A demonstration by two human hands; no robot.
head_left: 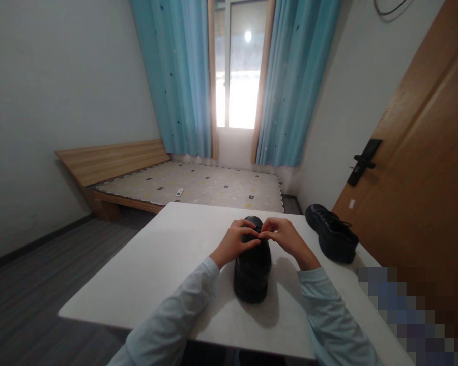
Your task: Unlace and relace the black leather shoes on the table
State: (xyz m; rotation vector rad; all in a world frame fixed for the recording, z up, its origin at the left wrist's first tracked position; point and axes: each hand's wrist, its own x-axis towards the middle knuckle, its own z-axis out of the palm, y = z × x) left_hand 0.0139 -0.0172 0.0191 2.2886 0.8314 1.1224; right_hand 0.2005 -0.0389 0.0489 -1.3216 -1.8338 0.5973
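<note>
A black chunky-soled shoe [252, 269] stands on the white table [164, 264], heel toward me and toe pointing away. My left hand [236, 243] rests on its upper left side with fingertips pinched over the lace area. My right hand [286, 236] comes in from the right, its fingertips meeting the left ones above the shoe's tongue. What the fingers pinch is too small to make out, likely the lace. Both arms wear pale blue sleeves.
A second black shoe [332, 233] lies at the table's right edge. A wooden door [423, 193] with a black handle stands close on the right. Beyond the table are a low bed [198, 185], blue curtains and a bright window.
</note>
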